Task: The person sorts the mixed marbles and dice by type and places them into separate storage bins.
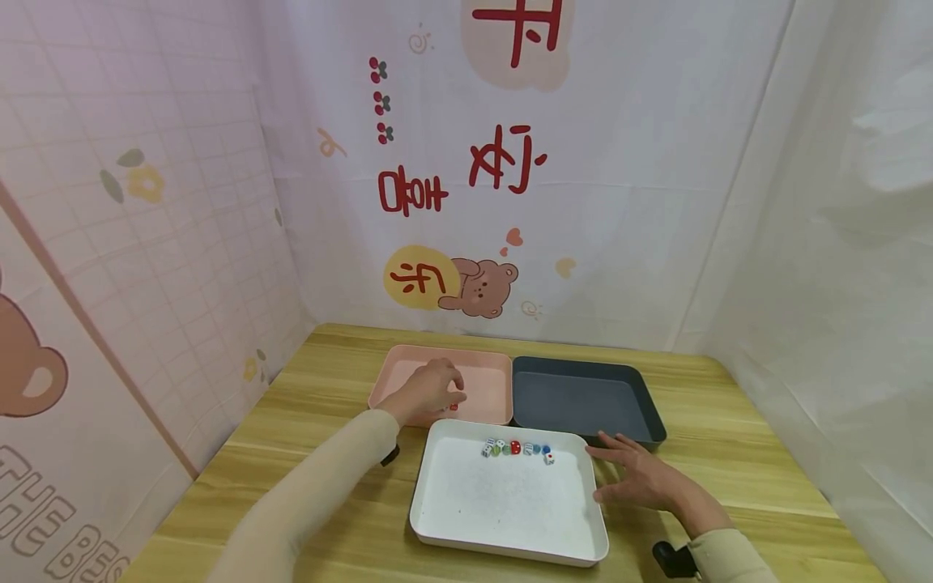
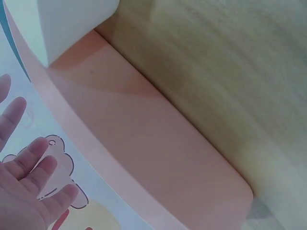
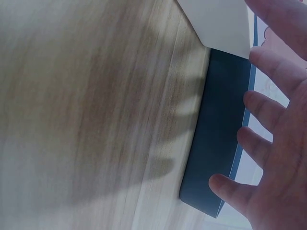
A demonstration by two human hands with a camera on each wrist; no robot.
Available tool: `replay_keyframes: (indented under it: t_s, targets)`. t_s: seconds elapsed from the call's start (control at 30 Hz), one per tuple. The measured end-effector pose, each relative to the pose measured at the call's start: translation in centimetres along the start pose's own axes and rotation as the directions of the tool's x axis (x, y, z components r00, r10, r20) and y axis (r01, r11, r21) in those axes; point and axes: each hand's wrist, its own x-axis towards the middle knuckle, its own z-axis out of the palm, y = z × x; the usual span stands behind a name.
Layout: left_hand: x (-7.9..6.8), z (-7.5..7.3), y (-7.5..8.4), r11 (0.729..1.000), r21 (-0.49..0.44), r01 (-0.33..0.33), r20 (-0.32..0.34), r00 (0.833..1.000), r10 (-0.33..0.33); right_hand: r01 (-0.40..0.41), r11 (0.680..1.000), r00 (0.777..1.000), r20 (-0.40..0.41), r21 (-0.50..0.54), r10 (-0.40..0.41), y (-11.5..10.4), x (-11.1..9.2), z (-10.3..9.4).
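Observation:
My left hand (image 1: pixel 433 385) is over the pink tray (image 1: pixel 487 361), its fingers loosely bent and apart, with none curled round anything in the left wrist view. Just below its fingertips is a small red die (image 1: pixel 453 407), partly overlapped by the hand. The white tray (image 1: pixel 503 551) lies in front, with several small dice in a loose row near its far side: white, green, blue and a larger red die (image 1: pixel 516 447). My right hand (image 1: pixel 638 476) spreads its fingers at the white tray's right rim, thumb and index fingertip right at the edge.
A dark blue tray (image 1: pixel 583 393) stands to the right of the pink one, behind the white tray. All three sit on a wood-grain table (image 1: pixel 291 389). Printed cloth (image 1: pixel 612 194) hangs behind the table and along both sides.

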Motion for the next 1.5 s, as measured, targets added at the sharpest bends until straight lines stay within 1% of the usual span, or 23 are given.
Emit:
replay_keyframes:
  t_s: [0.13,0.27,0.37,0.5,0.63,0.77,1.03,1.17,1.37,1.5]
  targets:
    - [-0.2,0.0,0.0,1.000,0.001,-0.023,-0.007,1.000,0.023,0.000,1.000,1.000,-0.001,0.000,0.000,-0.1,0.0,0.0]
    - [-0.4,-0.1,0.2,0.999,-0.019,-0.035,-0.013,0.999,0.035,0.011,1.000,1.000,-0.001,-0.010,-0.011,-0.1,0.0,0.0]
    - [-0.5,-0.1,0.4,0.998,-0.022,-0.063,-0.019,0.998,0.063,0.012,1.000,1.000,-0.001,-0.013,-0.012,-0.1,0.0,0.1]
    - [-0.9,-0.2,0.9,0.995,-0.019,-0.100,-0.020,0.995,0.100,0.000,1.000,1.000,0.001,0.003,0.000,-0.2,0.0,0.1]
    - [-1.4,-0.3,1.7,0.994,-0.008,-0.112,-0.019,0.993,0.112,0.004,1.000,1.000,0.002,-0.002,-0.004,-0.1,0.0,0.0]
    - [-1.8,-0.2,2.3,0.991,0.008,-0.132,-0.032,0.991,0.133,0.000,1.000,1.000,0.001,-0.003,0.000,-0.1,0.0,0.0]
    - [-2.4,0.2,2.6,0.985,0.008,-0.170,-0.047,0.984,0.170,0.004,1.000,1.000,0.005,-0.001,-0.004,0.1,0.0,0.0]
    - [-2.6,0.3,2.6,0.985,0.013,-0.174,-0.049,0.984,0.174,0.010,1.000,1.000,0.006,-0.004,-0.010,0.1,-0.1,0.0]
    - [-2.8,0.4,2.8,0.988,0.003,-0.151,-0.037,0.988,0.151,-0.007,1.000,1.000,0.005,0.008,0.007,0.0,0.0,0.1]
    - [-2.8,0.5,2.7,0.990,-0.001,-0.142,-0.034,0.989,0.142,-0.002,1.000,1.000,0.001,0.000,0.002,0.0,0.0,0.1]
